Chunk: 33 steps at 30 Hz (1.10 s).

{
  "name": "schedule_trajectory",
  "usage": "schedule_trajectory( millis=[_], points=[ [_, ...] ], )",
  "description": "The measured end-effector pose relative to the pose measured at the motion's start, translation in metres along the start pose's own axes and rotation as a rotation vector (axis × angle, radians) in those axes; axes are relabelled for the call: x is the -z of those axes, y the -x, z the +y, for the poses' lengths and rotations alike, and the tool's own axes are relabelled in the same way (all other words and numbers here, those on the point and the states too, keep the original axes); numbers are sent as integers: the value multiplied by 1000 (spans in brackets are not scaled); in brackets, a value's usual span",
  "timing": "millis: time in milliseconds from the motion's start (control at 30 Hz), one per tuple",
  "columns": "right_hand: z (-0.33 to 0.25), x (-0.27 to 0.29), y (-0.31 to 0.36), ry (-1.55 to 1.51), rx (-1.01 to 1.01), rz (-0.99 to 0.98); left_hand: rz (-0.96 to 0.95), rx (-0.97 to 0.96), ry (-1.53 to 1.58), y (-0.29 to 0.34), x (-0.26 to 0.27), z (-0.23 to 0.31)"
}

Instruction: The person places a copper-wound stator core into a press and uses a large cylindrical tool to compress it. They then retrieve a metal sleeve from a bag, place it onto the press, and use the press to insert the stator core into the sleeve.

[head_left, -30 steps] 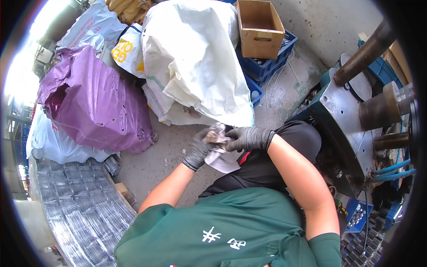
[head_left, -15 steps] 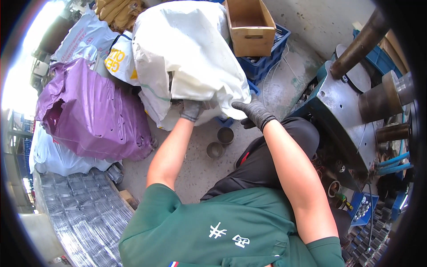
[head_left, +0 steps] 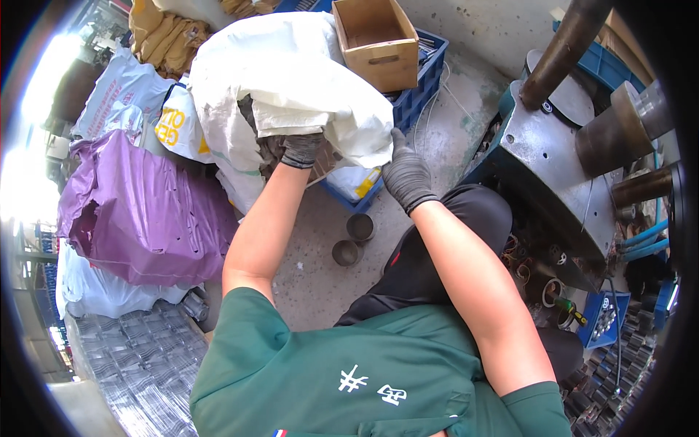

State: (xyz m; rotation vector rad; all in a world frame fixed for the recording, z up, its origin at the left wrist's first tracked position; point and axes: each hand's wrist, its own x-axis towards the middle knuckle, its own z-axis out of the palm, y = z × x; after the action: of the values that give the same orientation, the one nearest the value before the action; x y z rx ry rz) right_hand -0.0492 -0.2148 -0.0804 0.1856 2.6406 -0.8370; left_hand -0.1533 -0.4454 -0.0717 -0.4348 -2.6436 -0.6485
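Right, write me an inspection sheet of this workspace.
Surface: speckled grey floor.
Job's things: white sack, with a dark opening; contents unclear.
Clutter: two round metal pieces on the floor; brown box on a blue crate; holed purple sack.
Hands: both gloved; left hand under the white sack's flap, fingers hidden; right hand at its right edge, grip unclear.
Cables: thin pale cord beside the crate; blue hoses by the machine.
Surroundings: machine with a metal plate, right; plastic-wrapped stack, lower left.
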Motion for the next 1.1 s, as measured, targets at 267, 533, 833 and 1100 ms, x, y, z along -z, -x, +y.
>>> schedule_trajectory(
  millis=[267,533,833,1100],
  points=[
    [5,9,22,-1268,182,106,-696,4,1,18,-31,-19],
    [6,37,51,-1124,357,-617,-429,-124,-148,-22,-24,-44],
    [15,17,41,-1114,86,-536,-255,-270,-276,-6,-19,-38],
    [39,1,13,-792,-1,-165,-131,-349,-259,143,18,-3]
  ],
)
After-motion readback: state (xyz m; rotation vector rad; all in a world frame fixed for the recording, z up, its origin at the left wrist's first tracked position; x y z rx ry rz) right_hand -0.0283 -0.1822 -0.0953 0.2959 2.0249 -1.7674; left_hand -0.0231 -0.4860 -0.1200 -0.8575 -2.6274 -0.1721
